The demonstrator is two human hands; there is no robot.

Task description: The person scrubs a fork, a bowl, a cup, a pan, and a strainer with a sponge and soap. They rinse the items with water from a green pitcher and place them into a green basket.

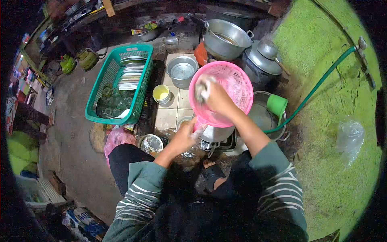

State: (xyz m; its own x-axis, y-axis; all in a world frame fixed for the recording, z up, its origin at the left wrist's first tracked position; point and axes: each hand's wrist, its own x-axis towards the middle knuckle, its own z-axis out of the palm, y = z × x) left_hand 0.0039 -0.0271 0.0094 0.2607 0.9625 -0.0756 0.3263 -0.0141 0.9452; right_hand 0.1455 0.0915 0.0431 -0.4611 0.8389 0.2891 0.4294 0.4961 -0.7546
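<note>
A pink plastic colander [242,101] with a perforated pattern is tilted toward me. My left hand [188,135] is closed on its near edge, where a handle seems to stick out, and white suds are on the fingers. Inside the colander, my right hand [215,97] presses a greyish, sudsy scrubbing pad [200,92] against the left wall; the fingers partly cover it. Beneath the colander, a metal pot [217,134] shows only in part. Just left of my left hand, a small tub [151,144] with whitish contents stands on the wet floor.
A green basket [92,120] at left holds upright plates and glasses. On the tiles are a metal pot [181,71] and a yellow-lined cup [161,93]. Large pots [227,38] stand behind. At right, a green hose [318,88] runs into a water basin [260,111] beside a green dipper [277,105].
</note>
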